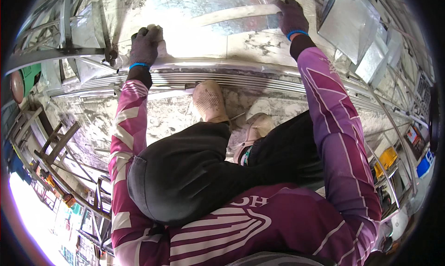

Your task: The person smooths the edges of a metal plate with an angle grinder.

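Two gloved grips reach forward: the right grip (293, 19) looks clasped on the right edge of a shiny metal sheet (206, 4), which lies between them; the left grip (146, 46) is curled beside the glare, and whether it holds anything cannot be told. The step in hand seems to be steadying or shifting the sheet; the next move probably calls for even support. Nearer the body than both grips, metal tubes (259, 82) cross the pale, stained floor (162, 110). Other panels (352, 27) stand right of the right grip, metal frames (66, 29) beyond the left.

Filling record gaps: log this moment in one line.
left hand: gloved, hold unclear | right hand: gloved, at pale strip | metal tubes: lying crosswise
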The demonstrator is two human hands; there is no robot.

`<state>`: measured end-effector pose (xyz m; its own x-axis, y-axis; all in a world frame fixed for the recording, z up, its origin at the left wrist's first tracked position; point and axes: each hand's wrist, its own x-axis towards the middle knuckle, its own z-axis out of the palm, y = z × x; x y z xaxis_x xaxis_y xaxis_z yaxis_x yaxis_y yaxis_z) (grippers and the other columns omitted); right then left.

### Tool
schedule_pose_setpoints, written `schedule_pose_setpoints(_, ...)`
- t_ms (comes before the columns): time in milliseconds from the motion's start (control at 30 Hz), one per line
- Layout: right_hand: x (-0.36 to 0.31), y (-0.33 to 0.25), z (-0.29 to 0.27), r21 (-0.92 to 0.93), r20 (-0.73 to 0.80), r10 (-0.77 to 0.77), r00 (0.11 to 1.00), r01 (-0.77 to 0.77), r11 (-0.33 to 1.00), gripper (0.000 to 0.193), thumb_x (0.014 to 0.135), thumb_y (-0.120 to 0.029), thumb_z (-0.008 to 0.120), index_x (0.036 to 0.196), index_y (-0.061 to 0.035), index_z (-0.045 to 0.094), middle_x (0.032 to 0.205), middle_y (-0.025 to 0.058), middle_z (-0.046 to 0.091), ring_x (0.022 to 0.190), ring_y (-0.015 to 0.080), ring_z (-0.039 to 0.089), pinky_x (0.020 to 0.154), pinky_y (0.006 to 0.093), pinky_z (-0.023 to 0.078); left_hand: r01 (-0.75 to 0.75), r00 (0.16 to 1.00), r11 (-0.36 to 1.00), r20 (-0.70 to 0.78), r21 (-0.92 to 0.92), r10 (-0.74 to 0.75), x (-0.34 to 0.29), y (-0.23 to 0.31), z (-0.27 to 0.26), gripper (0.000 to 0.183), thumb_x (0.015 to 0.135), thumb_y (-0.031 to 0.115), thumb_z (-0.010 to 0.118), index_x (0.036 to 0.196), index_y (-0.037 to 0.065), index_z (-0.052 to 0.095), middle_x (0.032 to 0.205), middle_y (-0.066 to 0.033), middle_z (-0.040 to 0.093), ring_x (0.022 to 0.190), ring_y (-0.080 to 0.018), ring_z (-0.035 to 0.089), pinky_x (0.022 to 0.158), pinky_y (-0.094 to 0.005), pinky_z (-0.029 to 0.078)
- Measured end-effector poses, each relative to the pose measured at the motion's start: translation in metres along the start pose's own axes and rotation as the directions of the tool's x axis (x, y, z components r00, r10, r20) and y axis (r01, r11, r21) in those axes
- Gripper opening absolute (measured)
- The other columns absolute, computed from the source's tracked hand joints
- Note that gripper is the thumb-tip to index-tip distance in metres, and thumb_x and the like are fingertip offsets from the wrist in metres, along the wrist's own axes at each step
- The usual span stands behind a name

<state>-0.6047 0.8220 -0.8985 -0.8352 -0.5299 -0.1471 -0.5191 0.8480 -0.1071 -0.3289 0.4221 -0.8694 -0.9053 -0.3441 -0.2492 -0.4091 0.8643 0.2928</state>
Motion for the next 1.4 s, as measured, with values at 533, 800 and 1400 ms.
schedule_pose_setpoints(533,-0.004,-0.007,-0.006,-0.018,-0.053,-0.01,0.999,0.009,1.0,0.039,0.091,-0.022,0.062,0.129,-0.0299,0.062,0.135,0.0096,0.056,0.131,0.0345,0.049,0.101,0.0507,0.05,-0.034,0.997,0.999,-0.062,0.04,0.036,0.0,0.0,0.0,0.048,0.083,0.008,0.067,0.129,0.023,0.063,0.129,-0.0136,0.059,0.115,-0.0432,0.052,0.097,-0.0499,0.05)
schedule_pose_setpoints(800,-0.005,-0.01,-0.01,-0.016,-0.053,-0.006,0.999,0.005,1.0,0.038,0.09,-0.019,0.063,0.127,-0.0265,0.065,0.136,0.012,0.057,0.128,0.036,0.052,0.104,0.0484,0.048,-0.015,0.999,0.999,-0.036,0.049,0.016,0.0,0.001,0.001,0.047,0.083,0.007,0.066,0.127,0.025,0.064,0.12,-0.013,0.061,0.113,-0.0424,0.053,0.096,-0.0514,0.05)
schedule_pose_setpoints(1400,-0.012,-0.017,-0.021,0.011,-0.184,-0.021,0.983,0.024,1.0,0.044,0.086,-0.021,0.068,0.129,-0.0233,0.063,0.134,0.0142,0.059,0.121,0.0357,0.057,0.1,0.0469,0.049,-0.352,0.931,0.915,0.18,0.197,0.319,0.027,0.152,0.006,0.055,0.076,0.036,0.08,0.12,0.006,0.063,0.123,-0.0119,0.053,0.112,-0.0323,0.056,0.091,-0.048,0.049)
